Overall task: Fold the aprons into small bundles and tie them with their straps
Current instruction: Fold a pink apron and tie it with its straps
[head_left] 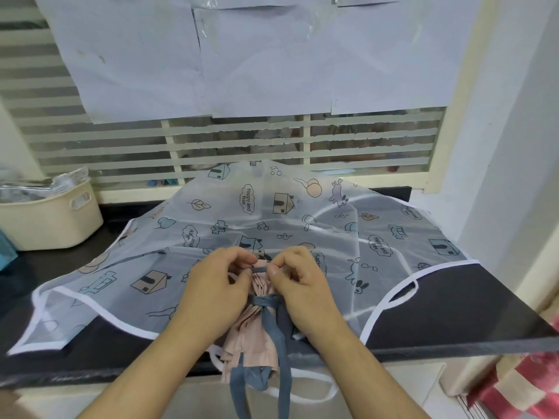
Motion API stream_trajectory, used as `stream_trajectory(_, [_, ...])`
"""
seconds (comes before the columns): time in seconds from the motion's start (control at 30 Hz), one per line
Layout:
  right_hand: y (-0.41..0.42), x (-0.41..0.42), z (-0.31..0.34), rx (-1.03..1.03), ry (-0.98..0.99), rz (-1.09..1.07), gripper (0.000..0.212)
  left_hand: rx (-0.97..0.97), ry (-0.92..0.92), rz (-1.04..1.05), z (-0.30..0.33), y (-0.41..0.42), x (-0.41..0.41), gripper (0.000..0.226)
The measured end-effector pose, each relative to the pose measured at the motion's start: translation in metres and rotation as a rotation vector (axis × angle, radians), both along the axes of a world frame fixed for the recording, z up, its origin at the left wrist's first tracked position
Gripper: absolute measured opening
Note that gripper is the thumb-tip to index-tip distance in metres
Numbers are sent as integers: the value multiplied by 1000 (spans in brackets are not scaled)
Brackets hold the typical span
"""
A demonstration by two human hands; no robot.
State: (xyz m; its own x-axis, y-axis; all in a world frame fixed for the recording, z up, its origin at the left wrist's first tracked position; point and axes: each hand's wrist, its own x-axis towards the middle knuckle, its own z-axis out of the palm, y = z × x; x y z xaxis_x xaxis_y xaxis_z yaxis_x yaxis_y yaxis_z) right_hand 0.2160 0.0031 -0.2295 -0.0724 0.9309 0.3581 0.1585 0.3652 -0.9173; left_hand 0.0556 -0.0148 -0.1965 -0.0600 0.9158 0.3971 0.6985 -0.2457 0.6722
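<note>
There is a single view, from a wide-angle camera worn on the person's head, facing forward and tilted down over the dark table (472,309). It sits close above the table's near edge, so both forearms enter from the bottom of the frame and the left hand (216,285) and right hand (302,285) meet near the centre. Beyond the table the view takes in a louvred window (242,140) straight ahead. Straight lines bow toward the frame edges.

Dark counter (472,316) against a louvred window (242,143) partly covered by paper sheets (257,55); cream basket (51,219) at left.
</note>
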Motion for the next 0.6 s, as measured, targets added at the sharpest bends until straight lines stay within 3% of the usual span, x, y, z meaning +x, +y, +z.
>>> stream_trajectory(0.17, [-2,0,4,-49,109,122,25,-95,-35,3,9,-8,-2,13])
stream_trajectory(0.33, [0,1,2,-67,171,89,23,-137,128,36,9,-8,-3,16])
stream_trajectory(0.43, [-3,2,4,-137,193,193,27,-117,-29,114,7,-6,-5,17])
stream_trajectory(0.6, [-8,3,8,-189,148,354,31,-121,-294,67,10,-10,-3,10])
